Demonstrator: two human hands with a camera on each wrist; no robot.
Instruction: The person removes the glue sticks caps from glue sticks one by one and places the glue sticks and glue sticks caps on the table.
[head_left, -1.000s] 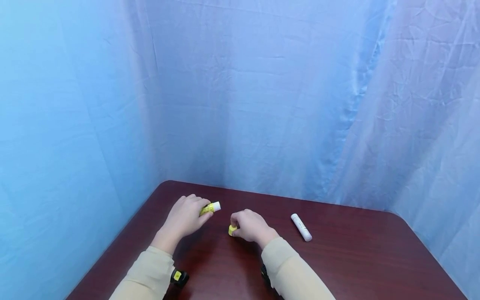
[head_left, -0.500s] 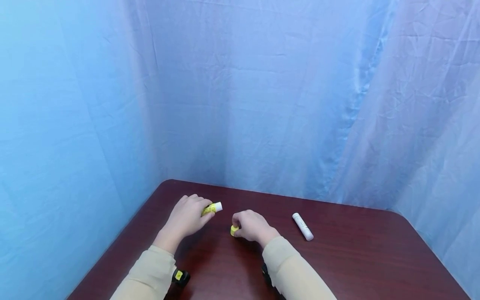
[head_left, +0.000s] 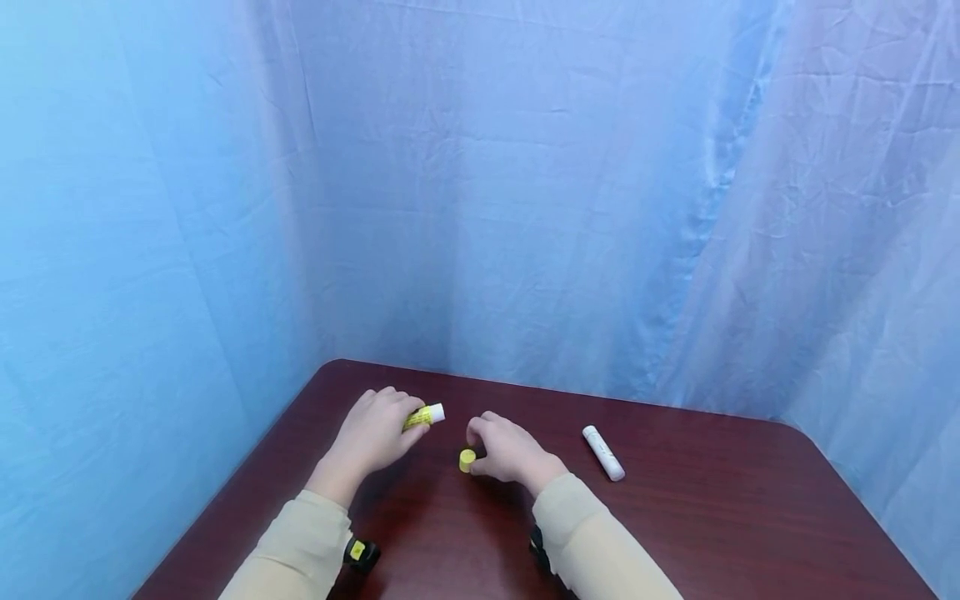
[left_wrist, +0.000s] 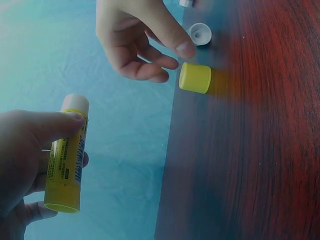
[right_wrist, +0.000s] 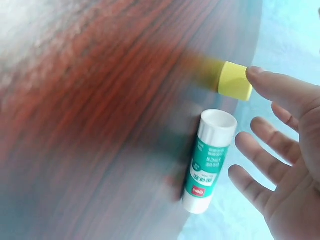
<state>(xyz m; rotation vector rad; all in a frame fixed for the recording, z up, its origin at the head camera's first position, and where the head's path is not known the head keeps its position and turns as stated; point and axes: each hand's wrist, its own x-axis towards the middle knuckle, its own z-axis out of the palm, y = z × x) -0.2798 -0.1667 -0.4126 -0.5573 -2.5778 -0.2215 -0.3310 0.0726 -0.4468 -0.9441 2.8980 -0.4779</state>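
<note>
My left hand (head_left: 371, 432) grips a yellow glue stick (left_wrist: 67, 155) above the table. Its bare white end (head_left: 437, 412) points right, toward the other hand. A yellow cap (head_left: 467, 461) stands on the table, seen also in both wrist views. My right hand (head_left: 512, 450) is right beside the cap, fingers spread and loosely bent, the thumb tip at the cap's edge. Nothing is held between those fingers. Farther right lies a white glue stick (head_left: 603, 454); the right wrist view shows its green label (right_wrist: 206, 165).
All this is on a dark red-brown wooden table (head_left: 697, 508) with rounded corners. Pale blue cloth (head_left: 525, 208) hangs behind the table and along its left side. A black wrist device (head_left: 362, 553) with a yellow mark sits under the left sleeve.
The right hand's fingers have opened off the yellow cap and drawn slightly up and right, leaving the cap standing. The left hand with its glue stick has hardly moved.
</note>
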